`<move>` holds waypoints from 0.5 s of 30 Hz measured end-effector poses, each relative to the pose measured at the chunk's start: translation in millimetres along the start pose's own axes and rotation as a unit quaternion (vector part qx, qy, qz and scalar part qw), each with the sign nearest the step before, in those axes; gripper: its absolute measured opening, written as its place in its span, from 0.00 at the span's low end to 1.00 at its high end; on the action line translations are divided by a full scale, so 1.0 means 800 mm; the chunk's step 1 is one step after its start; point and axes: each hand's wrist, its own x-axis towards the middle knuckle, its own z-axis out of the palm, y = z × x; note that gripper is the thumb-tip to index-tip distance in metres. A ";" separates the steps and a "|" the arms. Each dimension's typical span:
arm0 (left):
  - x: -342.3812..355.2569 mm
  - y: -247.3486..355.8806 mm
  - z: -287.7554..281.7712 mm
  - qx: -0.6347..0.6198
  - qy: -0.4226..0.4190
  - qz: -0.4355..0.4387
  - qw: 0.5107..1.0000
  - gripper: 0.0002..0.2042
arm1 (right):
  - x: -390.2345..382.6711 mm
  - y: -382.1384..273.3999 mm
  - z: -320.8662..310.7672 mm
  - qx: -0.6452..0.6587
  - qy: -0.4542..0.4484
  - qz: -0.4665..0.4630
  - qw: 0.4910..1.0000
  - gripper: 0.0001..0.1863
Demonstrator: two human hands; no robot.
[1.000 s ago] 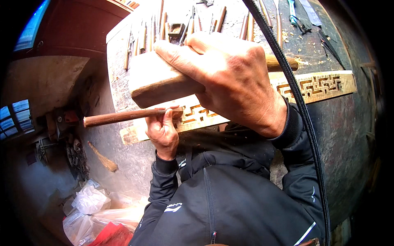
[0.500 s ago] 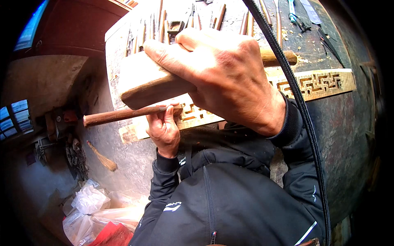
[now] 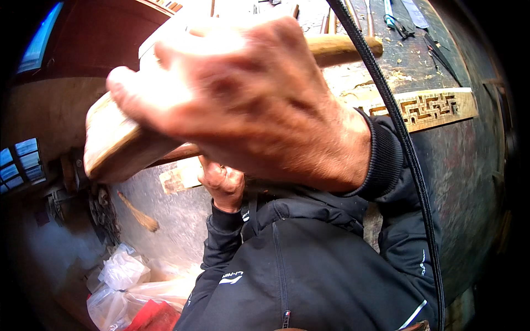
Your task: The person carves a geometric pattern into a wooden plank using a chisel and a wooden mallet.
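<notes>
My right hand [image 3: 237, 88], slightly blurred, is wrapped round a wooden mallet [image 3: 113, 146]. The mallet's blocky head points left and its round handle sticks out behind the hand. Below it, my left hand [image 3: 222, 185] pinches a wooden-handled chisel [image 3: 179, 153]. Only a short stretch of the chisel handle shows; its butt is behind the mallet, so I cannot tell whether they touch. The chisel's tip is hidden by my right hand. A long pale board [image 3: 466, 107] with a carved, pierced geometric pattern runs under both hands, its middle covered by them.
On the dark workbench [image 3: 403, 58] lie several hand tools, a blue-handled tool [image 3: 388, 16], a black tool [image 3: 441, 59] and wood shavings. A black braided cord [image 3: 395, 105] crosses the view. A small broom [image 3: 141, 212] and a tied plastic bag [image 3: 124, 270] are at the left.
My right hand has swung left and closer to the view with the mallet, which now covers the chisel's butt end. My left hand stays nearly in place on the chisel.
</notes>
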 end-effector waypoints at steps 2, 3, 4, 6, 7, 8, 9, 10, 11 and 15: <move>-0.018 -0.027 0.004 -0.015 -0.005 0.029 0.999 0.22 | 0.008 -0.008 -0.002 0.029 -0.013 0.006 0.999 0.21; -0.026 -0.039 0.004 -0.020 -0.006 0.043 0.999 0.24 | 0.016 -0.009 -0.005 0.033 0.006 -0.006 0.999 0.21; -0.029 -0.051 0.004 0.026 -0.004 0.074 0.997 0.21 | 0.018 -0.010 -0.007 0.041 0.003 -0.014 0.999 0.21; -0.030 -0.068 0.009 0.113 0.000 0.138 0.984 0.14 | 0.023 -0.017 -0.015 0.053 -0.034 -0.026 0.998 0.22; -0.029 -0.072 0.010 0.155 0.001 0.170 0.973 0.11 | 0.025 -0.018 -0.014 0.049 -0.074 -0.031 0.996 0.23; -0.029 -0.076 0.011 0.196 0.005 0.201 0.960 0.08 | 0.026 -0.020 -0.013 0.045 -0.113 -0.037 0.992 0.24; -0.030 -0.079 0.011 0.204 0.005 0.214 0.955 0.09 | 0.021 -0.017 -0.018 0.037 -0.143 -0.058 0.987 0.24; -0.029 -0.078 0.009 0.202 -0.003 0.219 0.954 0.10 | 0.016 -0.015 -0.017 0.043 -0.107 -0.071 0.991 0.24; -0.029 -0.075 0.007 0.195 -0.009 0.220 0.956 0.10 | 0.011 -0.014 -0.015 0.047 -0.070 -0.083 0.993 0.25; -0.024 -0.066 0.007 0.140 -0.041 0.200 0.969 0.13 | 0.022 -0.019 -0.009 -0.003 0.063 -0.035 0.997 0.16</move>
